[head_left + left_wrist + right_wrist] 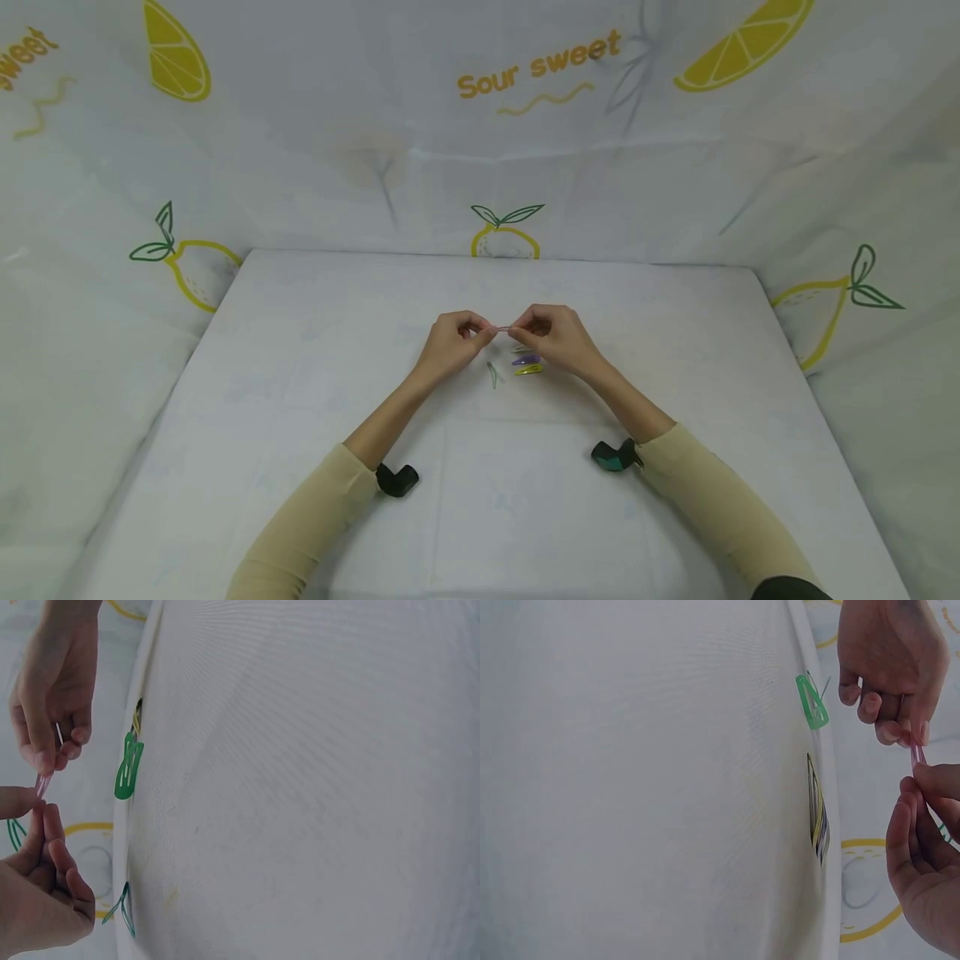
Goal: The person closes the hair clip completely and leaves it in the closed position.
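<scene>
A pink snap hair clip (503,328) is held above the table between both hands. My left hand (453,342) pinches one end between thumb and fingertips, and my right hand (558,337) pinches the other; the fingers hide both ends. Seen from the left wrist, the pink clip (43,785) spans the small gap between the fingertips. On the table below lies a green hair clip (492,375), a thin prong apart from its frame in the right wrist view. Beside it, below the right hand, are a purple clip (526,361) and a yellow clip (528,369); a pale one is partly hidden.
The white-covered table (495,500) meets cloth walls printed with lemons (506,242) at the back and sides. Black wrist devices (397,481) hang below both forearms, close above the tabletop.
</scene>
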`<state>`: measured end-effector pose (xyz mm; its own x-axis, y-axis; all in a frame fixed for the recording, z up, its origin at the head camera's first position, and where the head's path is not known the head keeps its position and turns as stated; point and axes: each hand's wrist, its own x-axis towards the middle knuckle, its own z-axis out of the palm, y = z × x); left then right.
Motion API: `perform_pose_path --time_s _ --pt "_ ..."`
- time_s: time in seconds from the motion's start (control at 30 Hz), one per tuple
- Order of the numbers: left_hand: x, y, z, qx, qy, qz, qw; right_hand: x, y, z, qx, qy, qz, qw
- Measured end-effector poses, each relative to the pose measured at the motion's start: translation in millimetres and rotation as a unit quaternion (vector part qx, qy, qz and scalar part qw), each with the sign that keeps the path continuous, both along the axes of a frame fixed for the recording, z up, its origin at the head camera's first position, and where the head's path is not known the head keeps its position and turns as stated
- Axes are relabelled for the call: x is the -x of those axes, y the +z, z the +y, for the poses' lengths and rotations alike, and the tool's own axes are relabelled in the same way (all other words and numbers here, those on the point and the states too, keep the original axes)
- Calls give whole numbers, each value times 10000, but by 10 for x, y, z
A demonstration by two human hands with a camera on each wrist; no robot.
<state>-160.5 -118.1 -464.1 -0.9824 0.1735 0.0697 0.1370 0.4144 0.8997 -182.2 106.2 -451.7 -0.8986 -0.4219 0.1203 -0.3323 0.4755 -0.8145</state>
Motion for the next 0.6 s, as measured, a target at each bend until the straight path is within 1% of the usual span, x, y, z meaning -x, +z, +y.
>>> perform_pose_path --time_s 0.27,0.37,0.6 --pt "-20 -13 -17 -126 30 -321 9994 -3 -16 28 138 116 -102 9998" --pt "-25 -10 -19 -158 24 -367 9992 2 -26 37 176 122 -178 9996" --pt "-23 -3 -21 -132 42 -342 9993 2 -25 72 400 225 -455 9979"
